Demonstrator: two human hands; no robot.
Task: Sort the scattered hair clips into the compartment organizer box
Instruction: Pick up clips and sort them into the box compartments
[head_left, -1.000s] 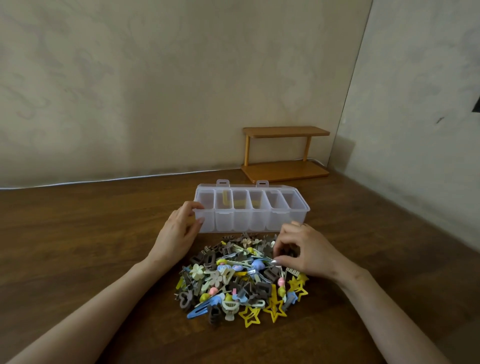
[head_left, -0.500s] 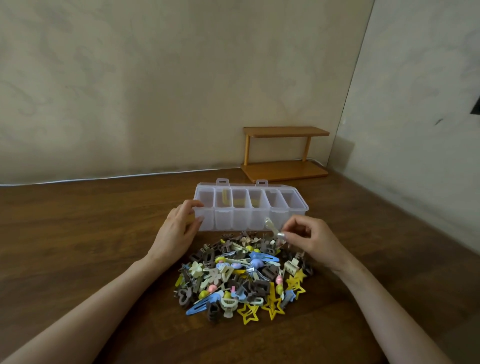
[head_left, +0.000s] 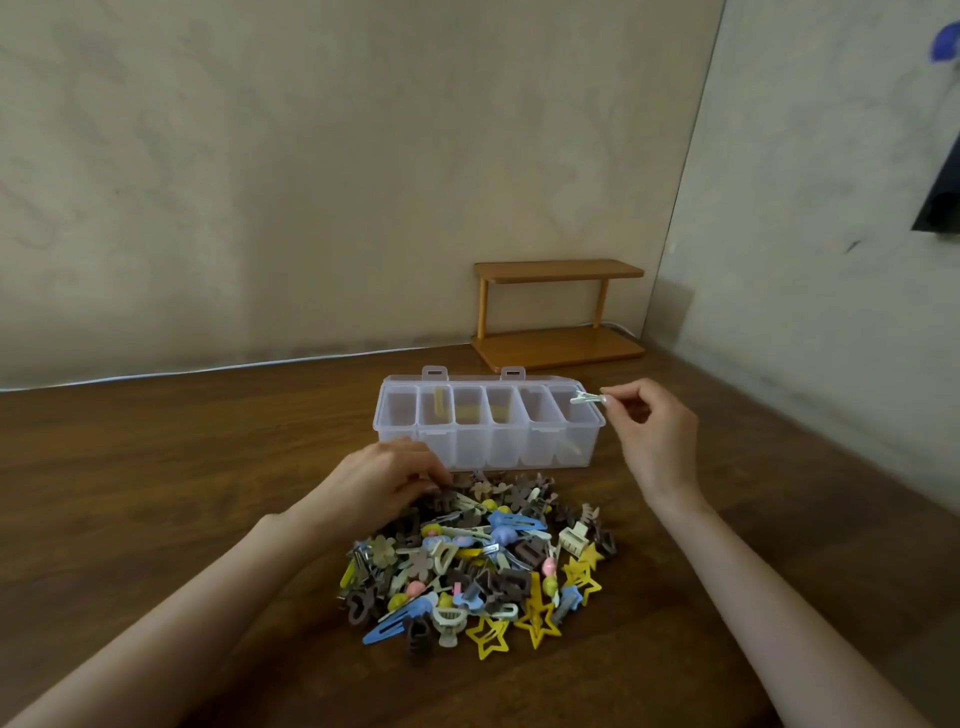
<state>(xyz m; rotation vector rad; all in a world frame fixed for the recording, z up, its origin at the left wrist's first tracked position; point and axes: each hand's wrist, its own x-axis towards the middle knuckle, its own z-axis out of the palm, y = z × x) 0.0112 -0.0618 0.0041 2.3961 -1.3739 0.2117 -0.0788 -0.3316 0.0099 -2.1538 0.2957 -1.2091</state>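
A pale green clip (head_left: 587, 398) is pinched by the right hand (head_left: 657, 436) over the right-end rim of the organizer box (head_left: 488, 452). The left hand (head_left: 382, 480) is curled into the far edge of the clip pile (head_left: 483, 561); any grip cannot be told. Bare table (head_left: 156, 467) is seen on either side.

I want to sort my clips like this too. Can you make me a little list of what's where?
box: clear, six slots in a row, on the table
pile: mixed hair clips, just in front of the box
right hand: pinches a pale green clip over the rightmost slot
left hand: fingers at the pile's far left edge; grip unclear
shelf: small, wooden, by the wall
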